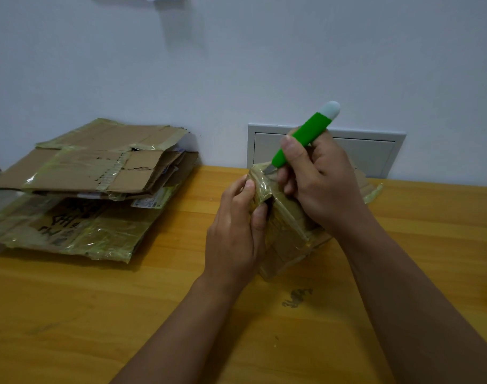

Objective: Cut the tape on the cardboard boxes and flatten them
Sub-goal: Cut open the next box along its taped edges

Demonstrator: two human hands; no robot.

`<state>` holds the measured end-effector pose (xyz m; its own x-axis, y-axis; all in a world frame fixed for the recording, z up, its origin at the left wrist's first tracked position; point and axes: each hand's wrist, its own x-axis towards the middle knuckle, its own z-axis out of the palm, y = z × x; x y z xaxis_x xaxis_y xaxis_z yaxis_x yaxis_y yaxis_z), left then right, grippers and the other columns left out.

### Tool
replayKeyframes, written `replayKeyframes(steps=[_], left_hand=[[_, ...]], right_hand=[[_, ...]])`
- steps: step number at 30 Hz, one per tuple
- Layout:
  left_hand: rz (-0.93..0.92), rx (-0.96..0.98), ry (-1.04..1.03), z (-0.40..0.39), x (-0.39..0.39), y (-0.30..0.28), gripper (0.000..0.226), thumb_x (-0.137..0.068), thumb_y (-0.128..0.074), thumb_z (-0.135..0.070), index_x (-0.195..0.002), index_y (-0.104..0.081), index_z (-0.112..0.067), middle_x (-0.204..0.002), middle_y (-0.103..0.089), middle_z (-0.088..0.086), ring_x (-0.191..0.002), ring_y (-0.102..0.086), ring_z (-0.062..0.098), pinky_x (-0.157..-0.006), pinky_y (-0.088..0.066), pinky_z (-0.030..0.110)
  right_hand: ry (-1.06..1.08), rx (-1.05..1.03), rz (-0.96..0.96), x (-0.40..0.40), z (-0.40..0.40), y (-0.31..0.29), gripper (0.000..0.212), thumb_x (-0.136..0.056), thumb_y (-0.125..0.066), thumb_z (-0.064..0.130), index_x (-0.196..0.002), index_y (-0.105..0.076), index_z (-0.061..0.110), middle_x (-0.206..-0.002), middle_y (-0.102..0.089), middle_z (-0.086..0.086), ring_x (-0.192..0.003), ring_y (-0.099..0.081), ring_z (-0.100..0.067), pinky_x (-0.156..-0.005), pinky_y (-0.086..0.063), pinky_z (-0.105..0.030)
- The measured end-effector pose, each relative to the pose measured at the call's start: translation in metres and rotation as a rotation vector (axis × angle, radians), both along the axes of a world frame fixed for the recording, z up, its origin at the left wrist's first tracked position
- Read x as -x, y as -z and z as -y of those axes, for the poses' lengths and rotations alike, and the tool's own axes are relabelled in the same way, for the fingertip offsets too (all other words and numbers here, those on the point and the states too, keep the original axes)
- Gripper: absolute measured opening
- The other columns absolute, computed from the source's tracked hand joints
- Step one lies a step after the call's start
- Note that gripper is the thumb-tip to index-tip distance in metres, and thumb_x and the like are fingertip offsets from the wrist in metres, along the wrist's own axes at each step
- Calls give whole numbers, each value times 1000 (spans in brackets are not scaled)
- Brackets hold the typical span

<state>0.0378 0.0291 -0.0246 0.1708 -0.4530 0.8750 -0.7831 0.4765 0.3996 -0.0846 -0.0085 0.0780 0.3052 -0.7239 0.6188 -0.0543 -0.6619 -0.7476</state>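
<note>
A pile [90, 173] of flattened boxes lay at the surface's [126, 314] left. 1 taped box [286, 231] stood mid-surface, uncut: left hand [234, 234] clamped its side, right hand [322, 187] clamped a knife [300, 139], blade on top tape.

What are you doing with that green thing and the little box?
A person is opening a small taped cardboard box on a wooden table. The left hand grips the box, while the right hand holds a green cutter with its blade at the box's top edge. Flattened boxes lie piled to the left.
</note>
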Motion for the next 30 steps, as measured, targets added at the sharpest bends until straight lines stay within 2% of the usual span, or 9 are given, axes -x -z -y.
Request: replayKeyframes(steps=[4,7,11,13,14,16,18,27,30], left_hand=[[-3,5,-3,0,1,0,39,-106,-28,-40,-131,-40,-13,-136,-52,18,-118,-57,26,-83,-53,30],[-60,-7,46,-2,0,0,40,-106,-27,-42,-134,-39,-16,-138,-53,16,-121,-58,26,-88,-55,34],[-249,-38,77,-4,1,-3,30,-106,-31,-33,-135,-35,-28,-116,-63,-1,-95,-64,6,-70,-45,6],[-335,-45,71,-1,0,-3,25,-104,-34,-27,-129,-35,-30,-106,-62,-10,-84,-64,1,-60,-41,4],[-365,-46,80,-1,0,-4,23,-103,-36,-26,-126,-35,-30,-109,-63,-8,-88,-65,4,-61,-43,6],[-347,-16,73,0,1,-4,20,-102,-45,-22,-120,-38,-27,-124,-60,4,-111,-61,8,-79,-49,11],[-218,53,-40,0,3,-3,15,-100,-50,-15,-114,-46,-19,-126,-52,15,-116,-48,4,-91,-39,6],[-85,52,-128,-4,-1,-5,20,-96,-50,-15,-110,-65,-15,-127,-53,13,-110,-45,1,-88,-39,2],[-135,-29,-53,-9,4,-9,42,-96,-45,-34,-125,-64,-9,-134,-51,10,-119,-46,3,-90,-39,6]], right_hand=[[11,9,-35,0,2,1,19,-102,-48,25,-91,-53,10,-60,-59,0,-48,-53,-5,-51,-43,-22],[-52,-40,104,-1,1,0,19,-102,-48,25,-98,-54,7,-71,-65,-9,-52,-57,-15,-47,-44,-23],[-88,-137,230,1,-1,-1,19,-103,-45,23,-97,-52,6,-68,-63,-11,-53,-54,-21,-42,-43,-26],[-54,-147,268,-2,-3,0,19,-103,-45,24,-92,-52,10,-64,-62,-5,-51,-53,-19,-42,-43,-25],[-35,-146,291,-3,-3,0,20,-103,-45,24,-91,-52,10,-63,-61,-4,-51,-53,-18,-42,-43,-24],[7,-145,318,-7,-5,2,21,-103,-46,25,-90,-52,10,-62,-61,-3,-50,-53,-18,-44,-43,-24],[36,-149,320,-9,-6,2,21,-103,-46,26,-91,-52,10,-62,-61,-4,-50,-53,-17,-45,-43,-23],[44,-113,380,-9,-2,-2,15,-100,-53,22,-87,-58,17,-56,-54,0,-45,-47,-11,-46,-40,-20],[-24,-105,402,-11,-1,-1,13,-95,-52,22,-83,-59,19,-57,-52,0,-49,-45,-12,-47,-39,-21]])
